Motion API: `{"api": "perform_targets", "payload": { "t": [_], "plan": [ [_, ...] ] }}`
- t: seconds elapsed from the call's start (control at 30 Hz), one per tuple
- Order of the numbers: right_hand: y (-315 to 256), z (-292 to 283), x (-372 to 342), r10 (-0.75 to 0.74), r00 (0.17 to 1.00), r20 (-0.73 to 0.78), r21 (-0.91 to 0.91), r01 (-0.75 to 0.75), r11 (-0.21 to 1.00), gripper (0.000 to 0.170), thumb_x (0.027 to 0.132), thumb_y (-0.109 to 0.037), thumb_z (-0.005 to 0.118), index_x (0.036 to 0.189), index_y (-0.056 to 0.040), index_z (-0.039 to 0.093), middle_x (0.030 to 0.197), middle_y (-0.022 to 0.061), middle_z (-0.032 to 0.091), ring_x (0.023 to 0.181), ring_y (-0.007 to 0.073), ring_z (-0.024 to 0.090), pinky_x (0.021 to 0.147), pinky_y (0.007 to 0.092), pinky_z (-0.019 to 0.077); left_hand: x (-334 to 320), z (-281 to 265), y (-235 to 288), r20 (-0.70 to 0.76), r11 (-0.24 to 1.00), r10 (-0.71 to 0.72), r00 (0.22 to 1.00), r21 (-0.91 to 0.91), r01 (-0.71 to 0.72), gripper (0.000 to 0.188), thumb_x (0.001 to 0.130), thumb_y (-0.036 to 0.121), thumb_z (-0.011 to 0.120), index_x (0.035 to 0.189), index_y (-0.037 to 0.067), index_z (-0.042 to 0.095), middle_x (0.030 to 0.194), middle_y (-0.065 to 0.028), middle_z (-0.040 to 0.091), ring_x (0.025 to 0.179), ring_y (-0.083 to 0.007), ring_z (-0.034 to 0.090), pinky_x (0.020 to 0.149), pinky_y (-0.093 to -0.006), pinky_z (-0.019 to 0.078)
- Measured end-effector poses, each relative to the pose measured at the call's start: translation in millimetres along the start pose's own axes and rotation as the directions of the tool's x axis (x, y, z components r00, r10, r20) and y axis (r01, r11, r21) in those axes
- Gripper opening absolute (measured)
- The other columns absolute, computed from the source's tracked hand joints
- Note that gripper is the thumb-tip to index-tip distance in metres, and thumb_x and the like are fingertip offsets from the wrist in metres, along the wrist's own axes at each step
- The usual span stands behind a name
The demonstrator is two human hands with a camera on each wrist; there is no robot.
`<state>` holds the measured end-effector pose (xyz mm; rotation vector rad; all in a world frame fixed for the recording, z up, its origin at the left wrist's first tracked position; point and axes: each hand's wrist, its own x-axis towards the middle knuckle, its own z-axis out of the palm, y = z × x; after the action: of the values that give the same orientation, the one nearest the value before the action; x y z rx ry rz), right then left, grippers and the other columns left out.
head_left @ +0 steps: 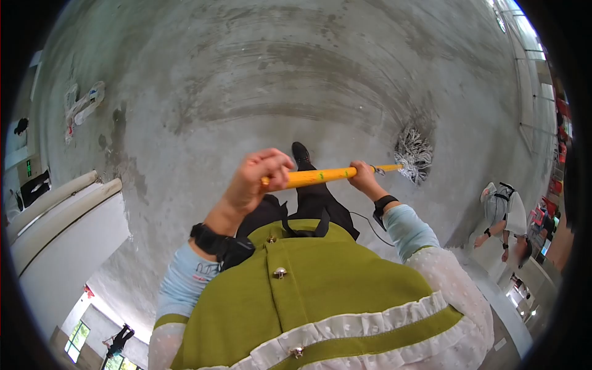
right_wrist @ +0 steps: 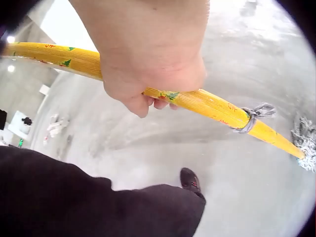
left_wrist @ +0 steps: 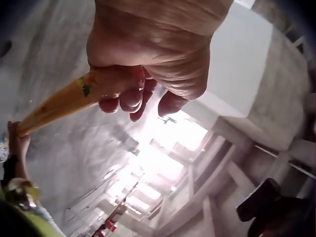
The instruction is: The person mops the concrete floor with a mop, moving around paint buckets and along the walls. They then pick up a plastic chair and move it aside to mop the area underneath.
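Note:
A mop with a yellow handle (head_left: 320,177) slants across my body, its grey string head (head_left: 414,151) spread on the concrete floor to the right. My left hand (head_left: 262,179) grips the top end of the handle, fingers curled over it; the left wrist view shows this hand (left_wrist: 153,59) around the handle's end (left_wrist: 64,103). Farther down, my right hand (head_left: 365,177) wraps around the handle. In the right wrist view that hand (right_wrist: 153,74) holds it above a grey cloth strip (right_wrist: 252,117) knotted on the handle.
Wet streaks mark the concrete floor (head_left: 277,68) ahead. Crumpled plastic (head_left: 83,105) lies at the far left, above a white low wall (head_left: 74,228) with rounded rails. A person (head_left: 509,209) bends over at the right. Another person (head_left: 118,340) stands at the lower left.

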<state>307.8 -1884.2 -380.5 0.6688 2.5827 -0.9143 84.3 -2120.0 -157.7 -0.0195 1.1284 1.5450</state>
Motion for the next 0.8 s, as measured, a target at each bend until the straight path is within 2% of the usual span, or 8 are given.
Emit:
{"api": "perform_targets", "payload": {
  "t": [0.2,0.43,0.5,0.57,0.63,0.67,0.73,0.8],
  "plan": [
    [-144.9,33.3,25.3,-0.24,0.963,-0.123,0.047,0.247,0.968,0.014,0.055,-0.01,0.063,0.066,-0.0068,0.056,0.073,0.0098,0.056,0.078,0.0294,0.053,0.068,0.0383,0.0424,-123.4,-56.8,45.2,-0.277,0.919,0.395,0.876,0.112,-0.378,0.029,0.086,0.029,0.044,0.08,0.003,0.055,0.043,-0.0002,0.036,0.044,-0.0121,0.041,0.064,-0.0291,0.0388],
    [-391.6,157.8,-26.2,-0.496,0.86,0.122,0.069,0.491,0.868,0.016,0.055,-0.02,0.064,0.068,-0.0122,0.059,0.073,0.0067,0.058,0.08,0.026,0.054,0.074,0.0399,0.0356,-393.9,-149.5,37.5,-0.474,0.736,0.641,0.604,0.155,-0.659,0.03,0.088,0.032,0.038,0.084,0.005,0.05,0.042,0.0026,0.023,0.041,-0.0105,0.023,0.065,-0.0275,0.0307],
    [-458.3,180.1,-57.5,-0.592,0.781,0.2,0.151,0.573,0.806,0.015,0.055,-0.017,0.063,0.068,-0.0113,0.057,0.071,0.0065,0.056,0.079,0.0253,0.054,0.074,0.0385,0.0349,-466.8,-144.0,24.6,-0.607,0.636,0.71,0.359,0.333,-0.696,0.029,0.088,0.03,0.037,0.09,0.004,0.051,0.045,0.0025,0.023,0.042,-0.0093,0.022,0.062,-0.0267,0.0297],
    [-517.2,198.2,-86.6,-0.68,0.688,0.253,0.259,0.629,0.733,0.014,0.055,-0.013,0.062,0.068,-0.0098,0.056,0.07,0.0071,0.055,0.078,0.0254,0.054,0.073,0.0373,0.0352,-513.1,-119.9,16.2,-0.765,0.495,0.605,-0.223,0.58,-0.647,0.031,0.089,0.026,0.038,0.103,-0.001,0.047,0.05,0.002,0.025,0.053,-0.0104,0.027,0.063,-0.0277,0.031],
    [-561.6,211.3,-108.2,-0.723,0.631,0.281,0.299,0.659,0.691,0.015,0.055,-0.012,0.062,0.068,-0.0092,0.056,0.07,0.0077,0.055,0.078,0.0255,0.053,0.073,0.037,0.0353,-530.2,-104.8,15.1,-0.472,0.333,0.602,-0.644,0.881,-0.335,0.03,0.087,0.02,0.041,0.102,-0.004,0.047,0.051,0.0033,0.023,0.052,-0.0086,0.025,0.058,-0.0248,0.0288],
    [-579.7,213.5,-117.7,-0.77,0.559,0.307,0.363,0.679,0.638,0.015,0.055,-0.011,0.062,0.069,-0.009,0.056,0.07,0.0083,0.055,0.079,0.0262,0.053,0.074,0.0368,0.0356,-533.9,-94.0,14.4,-0.468,0.333,0.596,-0.652,0.884,-0.329,0.03,0.087,0.02,0.041,0.102,-0.004,0.047,0.051,0.0033,0.023,0.052,-0.0086,0.025,0.058,-0.0248,0.0288],
    [-604.5,230.8,-127.8,-0.818,0.471,0.329,0.432,0.695,0.574,0.016,0.055,-0.01,0.062,0.07,-0.0087,0.056,0.07,0.009,0.056,0.079,0.0269,0.053,0.074,0.0366,0.0358,-532.7,-76.9,14.3,-0.124,-0.129,0.883,-0.453,0.863,-0.488,0.028,0.089,0.013,0.038,0.064,0.002,0.038,0.039,-0.0012,0.032,0.032,-0.0136,0.038,0.034,-0.0269,0.0356],
    [-609.3,252.6,-126.8,-0.868,0.355,0.348,0.538,0.683,0.495,0.015,0.057,-0.009,0.061,0.071,-0.0087,0.057,0.07,0.0099,0.056,0.079,0.0287,0.054,0.077,0.0369,0.0361,-529.6,-75.8,3.9,-0.008,-0.128,0.946,-0.324,0.909,-0.397,0.026,0.089,0.012,0.038,0.065,0.002,0.038,0.039,-0.0012,0.032,0.032,-0.0142,0.037,0.033,-0.027,0.0338]
  ]
}}
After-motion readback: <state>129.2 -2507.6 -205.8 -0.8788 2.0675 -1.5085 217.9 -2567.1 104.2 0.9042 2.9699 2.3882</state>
